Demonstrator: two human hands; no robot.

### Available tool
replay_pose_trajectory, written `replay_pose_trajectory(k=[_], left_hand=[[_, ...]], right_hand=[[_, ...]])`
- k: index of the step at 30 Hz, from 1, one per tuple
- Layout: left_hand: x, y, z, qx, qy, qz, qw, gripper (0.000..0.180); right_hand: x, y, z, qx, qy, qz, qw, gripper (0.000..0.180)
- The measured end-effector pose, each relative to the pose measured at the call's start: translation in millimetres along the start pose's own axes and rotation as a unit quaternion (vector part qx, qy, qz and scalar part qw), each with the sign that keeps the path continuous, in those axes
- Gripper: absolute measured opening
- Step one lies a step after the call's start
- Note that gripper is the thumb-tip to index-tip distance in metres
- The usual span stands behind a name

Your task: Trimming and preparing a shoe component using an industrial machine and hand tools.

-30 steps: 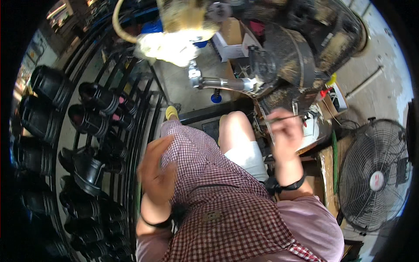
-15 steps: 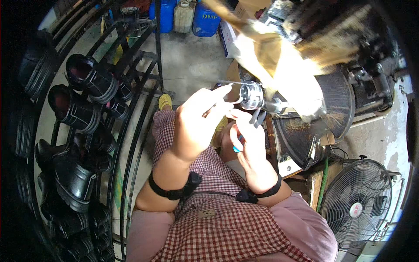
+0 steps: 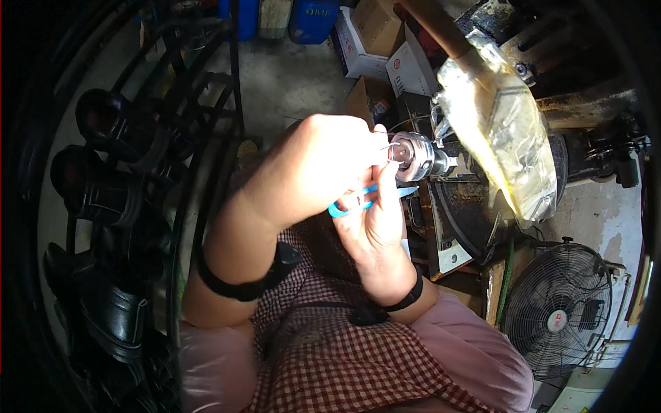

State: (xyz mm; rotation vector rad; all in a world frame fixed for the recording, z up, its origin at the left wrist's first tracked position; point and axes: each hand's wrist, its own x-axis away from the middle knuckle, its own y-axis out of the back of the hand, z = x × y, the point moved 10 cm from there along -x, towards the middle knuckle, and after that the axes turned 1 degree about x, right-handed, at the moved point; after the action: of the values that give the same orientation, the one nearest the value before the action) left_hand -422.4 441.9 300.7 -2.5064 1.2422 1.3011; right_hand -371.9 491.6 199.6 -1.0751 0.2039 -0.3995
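Both hands are raised close under the camera, meeting at a shiny round metal spindle head [image 3: 413, 157] that juts out from a dark, greasy machine [image 3: 482, 206]. The left hand [image 3: 313, 172] is curled, its fingertips pinched right at the face of that metal part, apparently to steady something fine there; what exactly it pinches is too small to tell. The right hand [image 3: 375, 224] sits just below and against the left, closed around a pair of small blue-handled scissors [image 3: 358, 201] whose blades point toward the spindle head, held near so that a cut can be made right at the pinched spot. A brush-like tool wrapped in yellowed clear plastic [image 3: 499, 131] hangs slantwise just beside the metal part, to its right. The person wears a black band on each wrist, and a red-and-white checked apron [image 3: 344, 365] covers the lap. On the person's left a black metal rack [image 3: 206, 158] carries rows of black shoes [image 3: 113, 316]. A grey standing fan [image 3: 558, 313] stands on the floor at the right, and cardboard boxes [image 3: 375, 48] lie beyond the machine.
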Motion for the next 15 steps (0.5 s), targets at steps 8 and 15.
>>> replay_pose_trajectory(k=[8,15], left_hand=[[-3,5,12,0.083,0.046,0.020,0.995,0.010],[14,25,2,0.022,0.082,0.014,0.996,0.015]], right_hand=[[-8,-9,12,0.129,0.111,0.115,0.979,0.030],[3,-8,8,0.223,0.103,0.022,0.969,0.036]])
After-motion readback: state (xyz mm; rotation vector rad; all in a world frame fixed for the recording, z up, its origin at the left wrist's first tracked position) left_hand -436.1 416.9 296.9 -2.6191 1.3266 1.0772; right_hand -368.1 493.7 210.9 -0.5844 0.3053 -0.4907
